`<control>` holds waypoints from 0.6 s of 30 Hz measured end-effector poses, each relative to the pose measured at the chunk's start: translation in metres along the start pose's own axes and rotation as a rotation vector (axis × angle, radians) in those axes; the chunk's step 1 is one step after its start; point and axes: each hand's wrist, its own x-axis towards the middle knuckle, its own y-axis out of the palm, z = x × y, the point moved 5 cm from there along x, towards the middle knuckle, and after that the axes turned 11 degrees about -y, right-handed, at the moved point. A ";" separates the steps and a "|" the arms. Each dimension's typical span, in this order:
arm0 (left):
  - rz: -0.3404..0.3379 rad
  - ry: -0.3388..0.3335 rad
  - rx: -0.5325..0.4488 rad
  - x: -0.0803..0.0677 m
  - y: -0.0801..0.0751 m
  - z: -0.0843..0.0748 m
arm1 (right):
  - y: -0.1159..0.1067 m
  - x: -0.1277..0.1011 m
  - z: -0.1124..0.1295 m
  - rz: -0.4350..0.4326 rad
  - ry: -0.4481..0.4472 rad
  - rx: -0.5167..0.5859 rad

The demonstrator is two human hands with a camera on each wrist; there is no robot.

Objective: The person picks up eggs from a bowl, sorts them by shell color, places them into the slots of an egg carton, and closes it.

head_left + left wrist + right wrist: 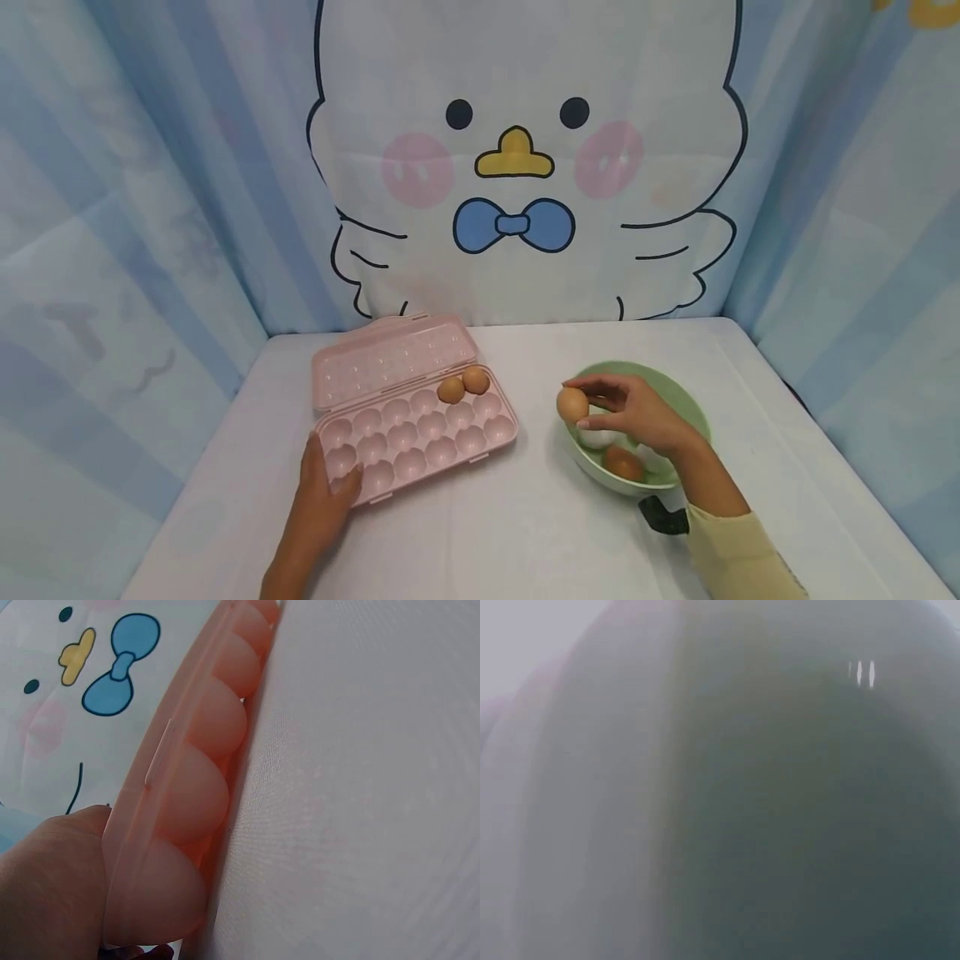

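A pink egg tray (pixel 420 433) lies open on the white table, its lid tipped back, with two brown eggs (pixel 462 385) in its far right cups. My left hand (pixel 324 492) rests on the tray's near left corner, thumb on the rim; the left wrist view shows that edge (pixel 187 810) up close. My right hand (pixel 626 408) pinches a brown egg (pixel 572 404) at the left rim of a green bowl (pixel 693 408). Inside the bowl lie a brown egg (pixel 622 462) and white eggs (pixel 596 437). The right wrist view is a blur of green bowl wall (pixel 780 825).
The white table (pixel 525 533) is walled by blue striped cloth on the left and right and a cartoon chick backdrop (pixel 517 158) behind. A small black object (pixel 663 515) lies just in front of the bowl, by my right wrist.
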 end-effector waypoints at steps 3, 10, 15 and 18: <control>-0.007 -0.012 0.007 0.000 -0.001 0.003 | 0.009 0.013 0.006 -0.005 -0.005 0.005; -0.009 0.007 -0.010 0.002 -0.003 0.004 | 0.039 0.053 0.022 0.030 -0.059 0.040; 0.002 0.035 -0.022 0.002 -0.002 0.003 | 0.063 0.078 0.028 0.088 -0.066 0.076; 0.001 0.039 -0.026 0.001 -0.001 0.003 | 0.077 0.090 0.027 0.120 -0.074 0.084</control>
